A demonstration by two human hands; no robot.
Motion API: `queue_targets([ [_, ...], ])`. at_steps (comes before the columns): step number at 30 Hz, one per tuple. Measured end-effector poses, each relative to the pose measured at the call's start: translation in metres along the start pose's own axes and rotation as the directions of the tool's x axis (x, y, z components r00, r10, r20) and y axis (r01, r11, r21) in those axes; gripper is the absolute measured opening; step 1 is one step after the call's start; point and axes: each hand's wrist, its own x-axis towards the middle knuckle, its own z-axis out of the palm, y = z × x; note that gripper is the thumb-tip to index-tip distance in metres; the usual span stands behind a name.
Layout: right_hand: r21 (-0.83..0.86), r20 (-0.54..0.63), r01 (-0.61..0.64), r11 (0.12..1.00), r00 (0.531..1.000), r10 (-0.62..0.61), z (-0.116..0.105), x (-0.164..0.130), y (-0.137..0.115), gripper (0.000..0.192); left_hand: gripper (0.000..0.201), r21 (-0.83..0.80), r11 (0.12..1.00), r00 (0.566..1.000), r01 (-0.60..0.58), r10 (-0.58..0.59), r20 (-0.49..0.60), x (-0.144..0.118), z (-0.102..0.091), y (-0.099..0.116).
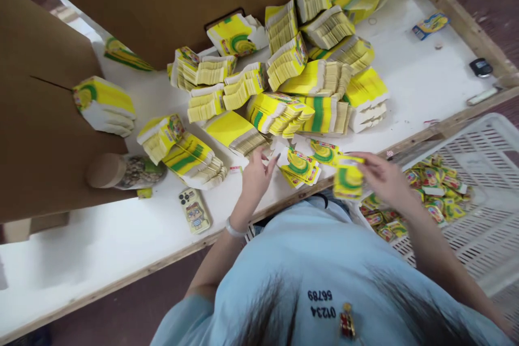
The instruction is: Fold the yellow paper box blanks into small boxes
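Note:
My right hand [383,178] pinches a small yellow and green carton [347,178] by its upper edge, over the table's front edge. My left hand [258,175] hovers just to the left of a few flat yellow cartons [299,165], its thumb and fingers apart with nothing visible between them. Another yellow carton [324,151] lies between the two hands, close to the held one. Behind my left hand is a fanned stack of flat cartons [235,130], its near end close to my fingertips.
Bundles of flat cartons [320,78] crowd the table's middle. Brown cardboard [170,0] stands behind and at left. A jar [125,171] and a phone [194,211] lie at left. At right, a white plastic basket [482,173] holds many small filled cartons [440,189].

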Motion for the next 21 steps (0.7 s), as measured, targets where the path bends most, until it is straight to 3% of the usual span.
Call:
queue_targets([
  [1, -0.265, -0.081, -0.088, 0.96, 0.994, 0.068, -0.023, -0.007, 0.011, 0.035, 0.046, 0.077, 0.996, 0.999, 0.041, -0.039, -0.022, 0.012, 0.004, -0.002],
  [3, -0.645, -0.205, -0.28, 0.711, 0.96, 0.191, -0.06, -0.023, 0.028, 0.038, 0.04, 0.182, 0.982, 0.998, 0.056, -0.058, 0.009, 0.031, 0.013, -0.003],
  [5, -0.796, -0.283, -0.352, 0.492, 0.935, 0.212, -0.078, -0.034, 0.034, 0.049, 0.028, 0.244, 0.97, 0.998, 0.005, -0.022, 0.067, 0.043, 0.018, -0.004],
  [6, -0.817, -0.296, -0.35, 0.459, 0.937, 0.187, -0.078, -0.035, 0.033, 0.054, 0.026, 0.267, 0.963, 0.996, -0.027, 0.003, 0.09, 0.046, 0.018, -0.004],
  [7, -0.817, -0.297, -0.328, 0.474, 0.944, 0.142, -0.072, -0.033, 0.029, 0.057, 0.027, 0.287, 0.956, 0.994, -0.057, 0.027, 0.107, 0.047, 0.017, -0.005],
  [9, -0.768, -0.259, -0.211, 0.604, 0.966, 0.008, -0.046, -0.019, 0.016, 0.055, 0.033, 0.327, 0.94, 0.991, -0.098, 0.062, 0.117, 0.045, 0.011, -0.007],
  [12, -0.546, -0.183, 0.153, 0.824, 0.938, -0.295, 0.012, 0.016, -0.011, 0.046, 0.036, 0.324, 0.937, 0.991, -0.133, 0.123, 0.05, 0.034, -0.003, -0.007],
  [14, -0.342, -0.161, 0.411, 0.845, 0.86, -0.484, 0.054, 0.039, -0.03, 0.042, 0.035, 0.23, 0.959, 0.981, -0.165, 0.184, -0.061, 0.023, -0.014, -0.004],
  [16, -0.187, -0.162, 0.551, 0.813, 0.799, -0.579, 0.09, 0.057, -0.046, 0.044, 0.037, 0.065, 0.974, 0.963, -0.219, 0.226, -0.147, 0.011, -0.024, 0.002],
  [18, -0.084, -0.155, 0.596, 0.799, 0.784, -0.601, 0.117, 0.066, -0.057, 0.049, 0.045, -0.128, 0.963, 0.963, -0.238, 0.216, -0.164, -0.001, -0.031, 0.008],
  [21, 0.033, -0.178, 0.57, 0.821, 0.812, -0.556, 0.136, 0.065, -0.065, 0.043, 0.052, -0.363, 0.903, 0.969, -0.23, 0.18, -0.167, -0.015, -0.033, 0.013],
])
